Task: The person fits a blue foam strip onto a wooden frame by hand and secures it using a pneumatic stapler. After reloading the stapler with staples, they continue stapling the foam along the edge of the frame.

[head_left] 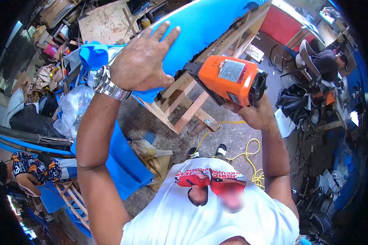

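Note:
My left hand (141, 61), with a metal watch at its wrist, lies flat with fingers spread on a sheet of blue foam (198, 30). The foam covers the top of a long wooden frame (198, 110), and its rough edge runs along the side rail. In my right hand (255, 116) is an orange staple gun (223, 75), with the fingers closed around its handle. The gun's black nose points at the foam's edge, close to the thumb of my left hand. Part of the handle is hidden behind the gun's body.
A yellow air hose (249, 155) loops over the concrete floor. Scraps, bags and boards pile up at the left, beside a blue sheet (129, 159). One person (34, 169) is at the lower left; another (329, 65) sits at the upper right.

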The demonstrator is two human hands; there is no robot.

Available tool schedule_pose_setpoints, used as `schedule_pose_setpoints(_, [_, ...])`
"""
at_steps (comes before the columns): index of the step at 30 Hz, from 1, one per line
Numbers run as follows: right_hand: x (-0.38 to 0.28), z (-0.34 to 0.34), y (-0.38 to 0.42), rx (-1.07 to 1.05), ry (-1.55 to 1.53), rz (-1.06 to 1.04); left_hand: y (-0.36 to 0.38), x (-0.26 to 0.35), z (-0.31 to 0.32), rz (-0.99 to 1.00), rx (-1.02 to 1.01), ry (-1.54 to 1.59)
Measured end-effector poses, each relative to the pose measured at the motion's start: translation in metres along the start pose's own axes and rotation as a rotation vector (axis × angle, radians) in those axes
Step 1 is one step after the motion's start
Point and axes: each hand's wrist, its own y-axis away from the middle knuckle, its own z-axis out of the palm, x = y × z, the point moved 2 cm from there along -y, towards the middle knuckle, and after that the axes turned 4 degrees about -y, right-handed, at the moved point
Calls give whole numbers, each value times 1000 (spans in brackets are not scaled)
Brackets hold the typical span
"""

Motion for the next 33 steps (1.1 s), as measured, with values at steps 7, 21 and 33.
schedule_pose_setpoints(7, [19, 18, 0, 43, -68, -47, 2, 1, 1, -7, 3, 9])
schedule_pose_setpoints(21, [26, 36, 14, 12, -237, 17, 10, 1, -9, 63, -29, -10])
schedule_pose_setpoints(33, [20, 38, 34, -35, -174, 16, 21, -28, -9, 135, -83, 435])
